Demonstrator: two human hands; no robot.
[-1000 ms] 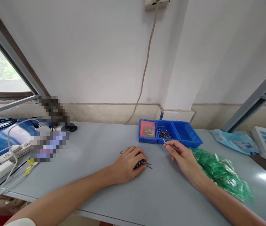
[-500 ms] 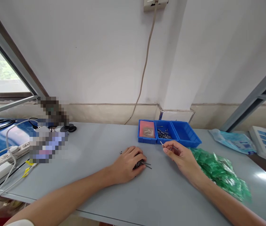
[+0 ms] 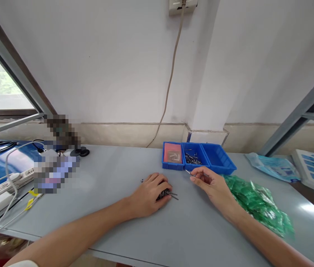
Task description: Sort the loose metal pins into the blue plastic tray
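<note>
My left hand (image 3: 153,194) rests on the table, its fingers curled over a bunch of thin dark and silver metal pins (image 3: 163,194). A few pin ends stick out to the right, past the thumb. Between thumb and fingertips, my right hand (image 3: 208,181) pinches a single thin metal pin (image 3: 188,172), whose tip points left. This hand hovers just in front of a blue three-compartment tray (image 3: 173,165). Many similar loose pins (image 3: 193,159) lie in its middle compartment. The left compartment holds a pink card and a small clear bag; the right one shows only blue plastic.
Crumpled green plastic bags (image 3: 259,204) lie beside my right forearm. Farther right are a light-blue packet (image 3: 272,167) and a white device with blue keys (image 3: 313,168). Power strips (image 3: 15,183) and cables crowd the left end. A cord (image 3: 170,79) hangs down the wall behind.
The pin in my right hand has tilted, its tip now lying flatter and further left. My left hand stays on the bunch. The view has shifted slightly.
</note>
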